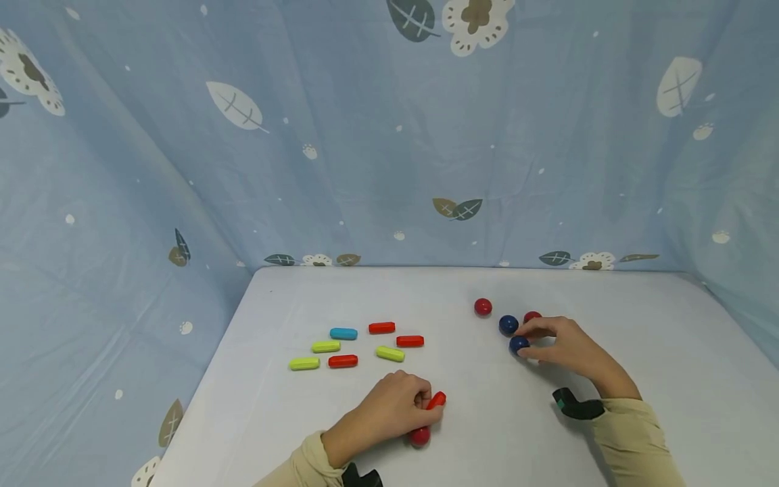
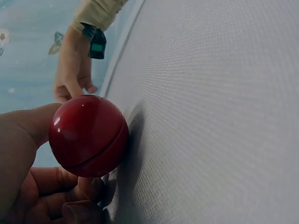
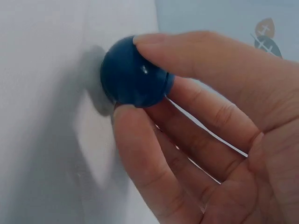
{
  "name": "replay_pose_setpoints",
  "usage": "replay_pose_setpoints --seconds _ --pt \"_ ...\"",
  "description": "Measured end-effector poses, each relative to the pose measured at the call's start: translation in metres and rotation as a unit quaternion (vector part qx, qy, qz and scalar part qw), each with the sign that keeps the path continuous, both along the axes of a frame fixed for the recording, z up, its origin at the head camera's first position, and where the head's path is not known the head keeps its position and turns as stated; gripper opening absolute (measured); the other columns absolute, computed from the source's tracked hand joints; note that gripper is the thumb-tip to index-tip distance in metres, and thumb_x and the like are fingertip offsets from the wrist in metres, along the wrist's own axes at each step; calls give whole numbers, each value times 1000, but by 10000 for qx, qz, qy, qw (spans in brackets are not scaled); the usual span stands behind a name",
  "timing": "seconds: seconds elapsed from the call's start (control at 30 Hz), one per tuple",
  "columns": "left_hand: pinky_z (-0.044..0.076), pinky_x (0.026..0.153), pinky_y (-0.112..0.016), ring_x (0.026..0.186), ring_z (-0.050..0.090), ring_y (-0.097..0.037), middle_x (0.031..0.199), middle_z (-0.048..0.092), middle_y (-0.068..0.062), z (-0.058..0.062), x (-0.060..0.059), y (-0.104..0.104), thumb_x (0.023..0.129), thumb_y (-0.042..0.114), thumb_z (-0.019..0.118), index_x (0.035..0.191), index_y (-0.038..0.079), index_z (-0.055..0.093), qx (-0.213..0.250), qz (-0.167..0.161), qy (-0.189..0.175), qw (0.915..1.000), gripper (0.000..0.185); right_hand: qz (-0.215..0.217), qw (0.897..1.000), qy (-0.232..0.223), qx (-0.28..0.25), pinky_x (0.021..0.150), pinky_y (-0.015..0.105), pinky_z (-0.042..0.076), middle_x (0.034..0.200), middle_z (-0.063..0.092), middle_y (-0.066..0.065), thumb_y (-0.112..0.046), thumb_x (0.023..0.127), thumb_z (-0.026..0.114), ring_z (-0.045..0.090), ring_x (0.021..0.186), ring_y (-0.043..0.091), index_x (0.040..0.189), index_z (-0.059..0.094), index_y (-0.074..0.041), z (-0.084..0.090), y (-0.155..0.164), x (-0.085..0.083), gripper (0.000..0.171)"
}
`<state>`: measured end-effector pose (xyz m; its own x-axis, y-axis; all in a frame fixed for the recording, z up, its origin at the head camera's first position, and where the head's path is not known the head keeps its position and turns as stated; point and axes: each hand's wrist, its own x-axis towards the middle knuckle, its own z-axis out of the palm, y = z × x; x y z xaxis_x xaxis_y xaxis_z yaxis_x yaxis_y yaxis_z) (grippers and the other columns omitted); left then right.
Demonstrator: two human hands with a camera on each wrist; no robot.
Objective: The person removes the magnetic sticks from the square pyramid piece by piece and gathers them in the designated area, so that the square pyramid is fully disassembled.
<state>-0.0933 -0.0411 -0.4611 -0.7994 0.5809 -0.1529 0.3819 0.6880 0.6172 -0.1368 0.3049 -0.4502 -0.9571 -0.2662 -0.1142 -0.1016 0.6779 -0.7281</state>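
Note:
On the white table point(image 1: 669, 352) my left hand point(image 1: 426, 409) curls its fingers round a short red stick point(image 1: 435, 400). A red ball point(image 1: 419, 436) sits at the stick's near end, against my thumb. The left wrist view shows this red ball point(image 2: 88, 135) close up, touching the thumb. My right hand point(image 1: 525, 343) pinches a dark blue ball point(image 1: 518, 344) on the table between thumb and forefinger. In the right wrist view the blue ball point(image 3: 135, 72) fills the pinch. A second blue ball point(image 1: 508, 325) lies just behind it.
Two more red balls point(image 1: 483, 307) point(image 1: 532, 316) lie near my right hand, one partly hidden by the fingers. Several loose sticks lie centre-left: blue point(image 1: 343, 333), red point(image 1: 381, 327) and green point(image 1: 325, 346). Blue patterned cloth point(image 1: 389, 135) walls the table's back and sides.

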Motion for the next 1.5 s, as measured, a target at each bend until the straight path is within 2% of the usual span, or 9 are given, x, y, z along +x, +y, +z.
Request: replay_pose_setpoints --seconds 0.27,0.53,0.63,0.77,0.83,0.97,1.07,1.27,1.5 --pt "31 53 -19 51 44 -1 52 45 14 1 -1 0 90 33 72 67 22 57 91 63 -103 9999 30 -67 9996 115 236 71 30 61 114 72 16 -22 86 84 64 113 42 114 74 -7 1 1 0 33" --pt "34 51 -21 53 46 -5 62 51 11 -1 -2 -2 95 38 72 101 23 54 109 246 -180 9995 24 -82 9970 653 409 95 64 53 111 76 11 -17 86 84 68 111 37 111 77 -12 4 5 0 26" --pt "35 51 -21 51 47 -6 61 52 10 -2 -2 -3 98 37 71 108 23 52 208 279 -245 9991 25 -123 9947 947 390 91 58 57 109 77 11 -14 85 84 70 106 34 109 77 -12 6 6 -2 25" --pt "40 54 -20 50 53 -4 59 55 12 3 -3 -5 104 30 63 114 22 55 277 234 -308 9989 16 -391 9902 1300 314 74 35 61 108 77 7 -15 88 83 69 100 25 110 77 -13 9 5 -1 23" --pt "42 55 -20 51 54 -3 58 55 12 7 -4 -6 106 27 59 118 22 61 186 262 -183 9993 14 -507 9877 1465 223 74 27 58 108 77 5 -18 89 82 68 99 19 111 77 -15 11 3 0 22" --pt "42 59 -18 64 53 0 83 66 12 17 -6 -10 102 21 63 119 25 74 -112 257 505 9983 20 -472 9855 1629 -106 76 24 57 110 77 1 -22 91 81 65 97 14 111 77 -18 14 -9 1 21" --pt "45 67 -17 81 55 -1 111 65 11 20 -7 -13 95 15 72 115 27 78 -287 -38 883 9957 24 -204 9846 1684 -416 76 27 57 108 77 -1 -19 91 80 67 96 15 109 77 -17 11 -20 2 19" --pt "52 82 -18 98 61 -2 115 67 14 20 -9 -14 87 11 81 108 28 80 -452 -806 777 9927 26 378 9847 1382 -994 68 27 57 105 78 0 -16 90 81 69 96 7 109 76 -12 1 -43 1 20" --pt "46 69 -17 79 55 2 91 67 16 16 -9 -14 86 26 85 100 24 80 -430 -386 825 9949 15 1149 9775 592 -1667 64 31 61 111 77 12 -14 88 82 70 99 6 113 75 -10 -16 -71 0 26"
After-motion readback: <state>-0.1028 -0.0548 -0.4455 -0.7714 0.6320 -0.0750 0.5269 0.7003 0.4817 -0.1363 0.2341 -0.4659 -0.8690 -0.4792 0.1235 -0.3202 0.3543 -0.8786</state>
